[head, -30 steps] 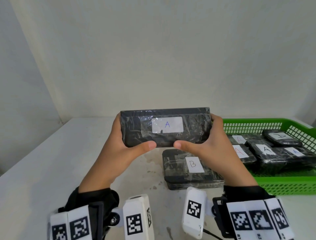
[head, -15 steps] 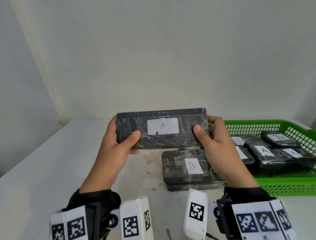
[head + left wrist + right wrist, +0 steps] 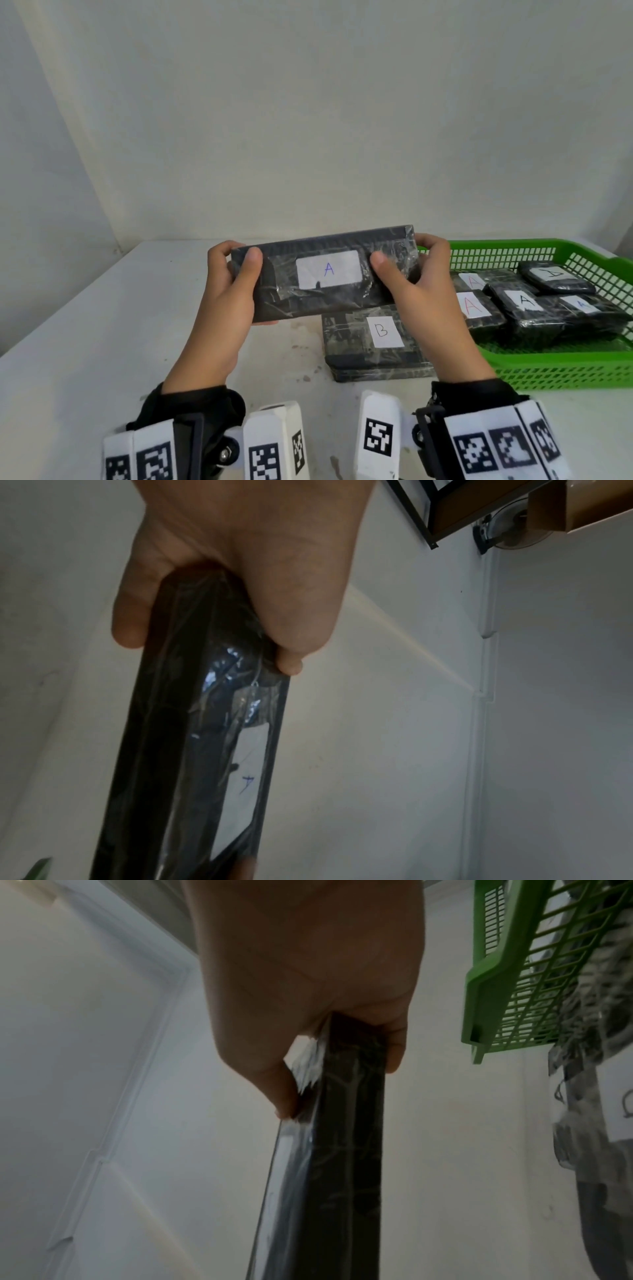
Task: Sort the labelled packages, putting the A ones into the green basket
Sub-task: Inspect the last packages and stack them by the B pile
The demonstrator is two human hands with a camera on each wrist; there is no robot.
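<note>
White table [image 3: 85, 342] against a plain pale wall, head view. Centre frame: both hands hold one long black wrapped package [image 3: 325, 274] up off the table, face toward the camera. Left hand [image 3: 236, 291] clamps its left end, thumb on the front face, fingers curled behind. Right hand [image 3: 421, 287] clamps the right end the same way. Wrist views confirm: thumb and fingers pinch the package ends [image 3: 192, 723] [image 3: 329, 1150].

Held package sits in the air over the table, just left of the green basket [image 3: 548, 363], not yet over it.

Progress: the basket at right of frame already has five black packages in it [image 3: 520, 308]. One package [image 3: 373, 342] lies flat on the table below the held one, touching or just beside the basket's near-left corner. Left to do, by my read: carry the held package right and drop it in the basket. No other unsorted packages in view.

Writing: held package's white label [image 3: 327, 272] reads "A" in blue. Table package label reads "B" in black. Basket labels: two red "A", one black "A", one blue "A" partly cut off, and one at the back upside down, likely "A" but can't confirm. No brands readable.
</note>
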